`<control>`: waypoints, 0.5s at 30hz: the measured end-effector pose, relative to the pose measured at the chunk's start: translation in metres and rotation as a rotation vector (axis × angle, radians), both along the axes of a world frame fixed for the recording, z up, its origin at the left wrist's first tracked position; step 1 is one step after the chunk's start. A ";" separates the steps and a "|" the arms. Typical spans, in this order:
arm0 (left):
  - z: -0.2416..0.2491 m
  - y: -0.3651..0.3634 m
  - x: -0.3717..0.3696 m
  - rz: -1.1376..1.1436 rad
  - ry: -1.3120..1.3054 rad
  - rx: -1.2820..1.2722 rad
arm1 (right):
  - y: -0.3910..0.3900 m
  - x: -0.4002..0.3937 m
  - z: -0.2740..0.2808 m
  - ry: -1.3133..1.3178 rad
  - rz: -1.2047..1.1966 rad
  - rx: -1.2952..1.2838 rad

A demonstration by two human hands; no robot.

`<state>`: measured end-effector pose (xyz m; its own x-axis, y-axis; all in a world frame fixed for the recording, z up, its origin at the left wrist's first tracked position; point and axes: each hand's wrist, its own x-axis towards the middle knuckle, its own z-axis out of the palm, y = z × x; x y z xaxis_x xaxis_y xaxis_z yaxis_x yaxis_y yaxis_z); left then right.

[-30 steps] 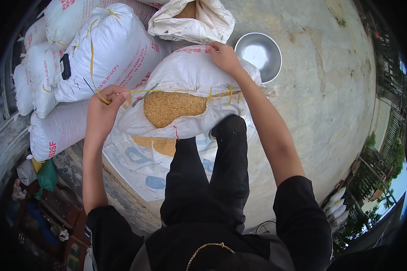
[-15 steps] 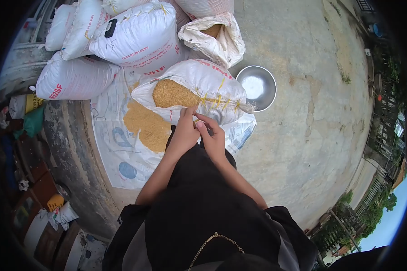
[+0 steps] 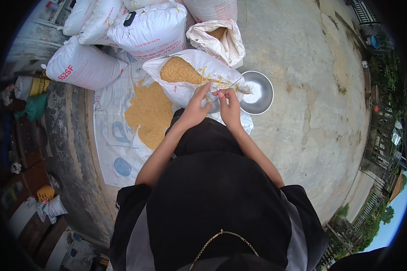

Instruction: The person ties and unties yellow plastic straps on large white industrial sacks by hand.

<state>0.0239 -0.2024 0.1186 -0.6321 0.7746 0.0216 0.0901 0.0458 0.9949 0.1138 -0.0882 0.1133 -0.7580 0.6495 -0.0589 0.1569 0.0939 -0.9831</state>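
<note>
A white woven sack (image 3: 185, 93) filled with golden husks (image 3: 180, 71) lies before me, its mouth partly drawn together with yellow ties (image 3: 204, 72). My right hand (image 3: 229, 103) pinches a long thin needle (image 3: 235, 83), which slants over the tied end of the sack. Just left of it, my left hand (image 3: 198, 105) is open, fingertips reaching to the sack's edge and thumb apart from them. Close beyond my right hand stands a round metal basin (image 3: 267, 100).
Loose husks (image 3: 151, 106) are heaped on a white sheet (image 3: 111, 156) at left. Full white sacks (image 3: 83, 65) are stacked behind, beside an open-topped sack (image 3: 228, 43). Concrete floor (image 3: 298, 149) stretches right; clutter lines the low wall (image 3: 72, 149) at left.
Both hands have moved up toward the sack and slightly apart, the right one rightward. The thin needle now shows in my right hand. The whole view has shifted slightly.
</note>
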 end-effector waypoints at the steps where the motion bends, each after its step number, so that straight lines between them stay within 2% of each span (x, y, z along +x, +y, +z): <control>1: -0.006 -0.002 -0.017 0.097 0.085 -0.048 | 0.004 -0.008 0.002 0.215 -0.116 -0.222; 2: -0.013 -0.005 -0.037 0.191 0.167 -0.095 | 0.012 -0.014 0.005 0.291 -0.126 -0.299; 3: -0.027 -0.008 -0.053 0.173 0.164 -0.092 | 0.019 -0.014 0.008 0.290 -0.144 -0.294; 5: -0.062 -0.013 -0.083 0.153 0.651 -0.569 | 0.029 -0.014 0.011 0.181 0.080 -0.572; 6: -0.071 -0.013 -0.092 0.134 0.655 -0.563 | 0.027 -0.017 0.012 -0.007 0.147 -0.397; 7: -0.077 -0.012 -0.101 -0.054 0.758 -0.647 | 0.022 -0.019 0.005 -0.003 0.124 -0.398; 8: -0.084 -0.010 -0.109 -0.248 0.859 -0.724 | 0.014 -0.021 -0.009 -0.155 0.236 -0.112; 9: -0.092 -0.007 -0.117 -0.277 0.864 -0.712 | 0.004 -0.019 -0.026 -0.314 0.342 0.171; 10: -0.098 -0.004 -0.125 -0.404 0.837 -0.749 | -0.006 -0.015 -0.045 -0.332 0.349 0.264; 11: -0.104 -0.002 -0.134 -0.533 0.813 -0.786 | -0.014 -0.010 -0.057 -0.338 0.316 0.256; 13: -0.118 -0.002 -0.149 -0.575 0.757 -0.727 | -0.031 -0.001 -0.076 -0.589 0.438 0.288; 15: -0.121 0.000 -0.158 -0.613 0.695 -0.675 | -0.050 0.001 -0.095 -0.644 0.380 0.276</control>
<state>-0.1340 -0.2023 -0.0021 -0.1585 0.9345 -0.3186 0.8018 0.3101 0.5108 0.1145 -0.1381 0.0187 -0.8023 0.4081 -0.4356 0.5946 0.4823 -0.6433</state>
